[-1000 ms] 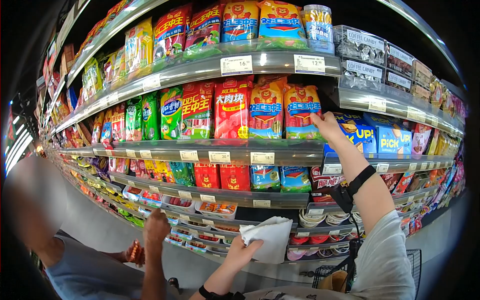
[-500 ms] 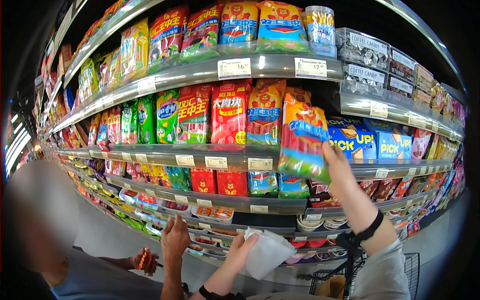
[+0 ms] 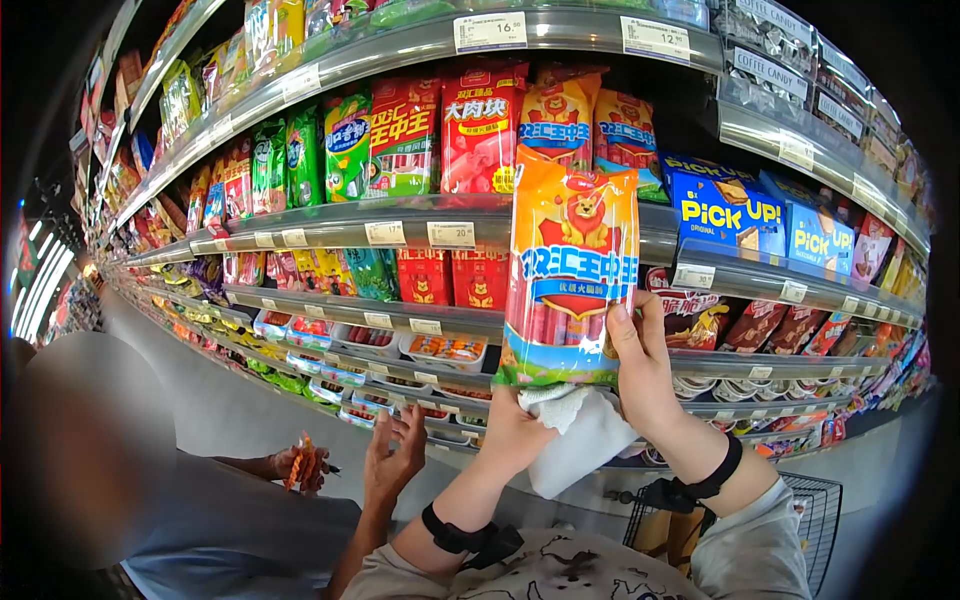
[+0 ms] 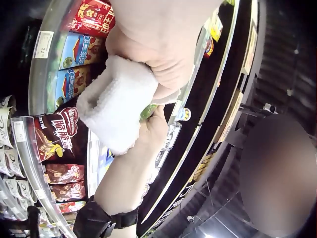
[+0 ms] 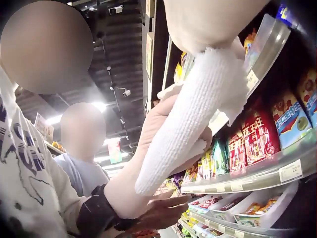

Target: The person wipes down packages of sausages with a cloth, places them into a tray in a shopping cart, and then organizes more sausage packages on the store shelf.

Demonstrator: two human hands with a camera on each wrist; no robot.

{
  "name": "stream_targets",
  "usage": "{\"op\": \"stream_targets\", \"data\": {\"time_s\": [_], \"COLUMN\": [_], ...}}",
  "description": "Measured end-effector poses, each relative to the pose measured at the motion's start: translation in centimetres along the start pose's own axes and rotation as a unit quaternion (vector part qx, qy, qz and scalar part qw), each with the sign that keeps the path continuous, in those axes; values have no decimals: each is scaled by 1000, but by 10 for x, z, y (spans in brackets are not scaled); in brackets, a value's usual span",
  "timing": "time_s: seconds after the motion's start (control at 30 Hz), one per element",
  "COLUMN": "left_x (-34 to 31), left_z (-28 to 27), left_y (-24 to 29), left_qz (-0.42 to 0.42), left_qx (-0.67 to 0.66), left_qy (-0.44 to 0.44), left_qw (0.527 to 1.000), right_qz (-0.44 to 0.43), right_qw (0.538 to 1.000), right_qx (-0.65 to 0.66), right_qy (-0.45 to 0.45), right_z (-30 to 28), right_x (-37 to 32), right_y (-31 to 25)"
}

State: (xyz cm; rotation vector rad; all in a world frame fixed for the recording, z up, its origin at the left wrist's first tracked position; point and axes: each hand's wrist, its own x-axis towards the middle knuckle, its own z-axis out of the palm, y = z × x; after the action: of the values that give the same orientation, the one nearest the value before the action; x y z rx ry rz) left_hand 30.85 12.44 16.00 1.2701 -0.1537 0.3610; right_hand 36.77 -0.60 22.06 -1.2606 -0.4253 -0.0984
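In the head view an orange and blue packet of sausages (image 3: 572,265), with a lion printed on it, is held upright in front of the shelves. My right hand (image 3: 650,375) grips its right edge, thumb on the front face. Just under the packet's lower left corner, my left hand (image 3: 515,437) holds a folded white cloth (image 3: 582,450); some of its fingers are hidden behind the packet. The left wrist view shows the white cloth (image 4: 119,104) hanging from that hand, with my right hand (image 4: 156,126) beyond it.
Shelves of snack packets surround the hands, with a red sausage packet (image 3: 483,130) and blue biscuit boxes (image 3: 725,210) behind. At the left stands another person, one hand (image 3: 393,455) raised near my left forearm. A wire shopping cart (image 3: 815,520) stands at the lower right.
My right hand has taken the sausage packet off the middle shelf and brought it down toward me, above the white cloth. My left hand has moved up to the packet's lower edge.
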Motion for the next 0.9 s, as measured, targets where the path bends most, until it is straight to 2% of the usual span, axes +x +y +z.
{"op": "stream_targets", "data": {"time_s": [0.07, 0.13, 0.17, 0.2, 0.27, 0.3, 0.33, 0.4, 0.43, 0.47, 0.53, 0.57, 0.7, 0.77, 0.9], "left_x": [2, -1, -4, -4, -1, -2, 0, 7, 10, 11, 14, 14, 14, 15, 15], "left_z": [-5, -11, -19, -26, -37, -37, -29, -6, 0, -6, -21, -23, -29, -35, -41], "left_y": [-2, -11, -9, -10, -15, -14, -3, 25, 32, 25, 13, 8, 5, 0, -2], "left_qz": [-19, -40, -44, -48, -117, -97, -97, -158, -187, -189, -186, -204, -224, -206, -191], "left_qx": [36, -75, -178, -178, -253, -177, -175, -313, -340, -339, -146, -202, -216, -258, -298], "left_qy": [-10, -17, -70, -73, -41, -48, -49, 140, 136, 137, 47, 69, 89, 95, 85], "left_qw": [999, 996, 981, 980, 959, 978, 978, 926, 912, 911, 970, 955, 946, 939, 931], "right_qz": [2, -17, -4, -3, 0, 5, 5, 15, 22, 24, 48, 60, 78, 99, 83], "right_qw": [1000, 1000, 1000, 1000, 1000, 1000, 1000, 999, 1000, 1000, 998, 998, 996, 988, 975], "right_qx": [4, -9, 18, 18, 3, 7, 8, 28, 18, 18, 37, 27, 5, 27, 54], "right_qy": [1, 12, 17, 21, -7, -8, -6, -4, -4, -3, -19, -24, -52, -119, -198], "right_z": [0, 2, 4, 4, 4, 5, 6, 9, 9, 9, 12, 12, 8, 2, -6], "right_x": [1, 2, 2, 2, 3, 3, 3, 2, 2, 1, 0, 1, 3, 5, -1], "right_y": [1, 5, 4, 4, 4, 5, 5, 5, 6, 6, 5, 4, 6, 8, 5]}}
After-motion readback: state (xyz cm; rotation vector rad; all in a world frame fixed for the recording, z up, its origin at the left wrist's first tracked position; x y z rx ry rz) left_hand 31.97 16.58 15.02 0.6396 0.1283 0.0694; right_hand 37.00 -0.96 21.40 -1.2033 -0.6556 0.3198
